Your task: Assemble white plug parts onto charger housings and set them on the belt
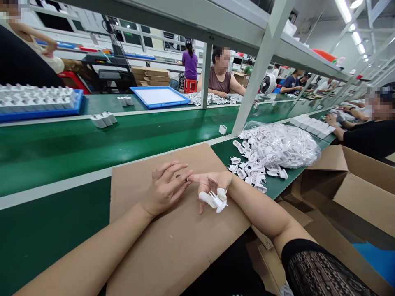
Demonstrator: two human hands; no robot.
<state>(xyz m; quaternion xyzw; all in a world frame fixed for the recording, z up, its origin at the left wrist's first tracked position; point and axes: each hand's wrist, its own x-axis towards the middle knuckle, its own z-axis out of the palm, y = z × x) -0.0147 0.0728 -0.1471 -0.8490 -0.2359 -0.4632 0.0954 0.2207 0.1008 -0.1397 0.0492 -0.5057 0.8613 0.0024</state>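
My right hand [216, 187], with white finger cots on two fingers, grips a small white plastic plug piece [219, 202] with thin metal pins. Its index finger points left, bare at the tip. My left hand [168, 187] meets that fingertip with its thumb and fingers closed in a pinch; whatever may lie between them is too small to make out. Both hands are above a brown cardboard sheet [182, 246]. Right of them, similar loose white plug pieces [254, 164] lie spread by a clear plastic bag [284, 144] full of more.
A green conveyor belt [138, 137] runs past the cardboard, carrying white housings [103, 119]. Beyond it are a blue tray [160, 96] and a person [220, 78] at work. A metal post [262, 70] rises ahead; open cartons [364, 185] stand at right.
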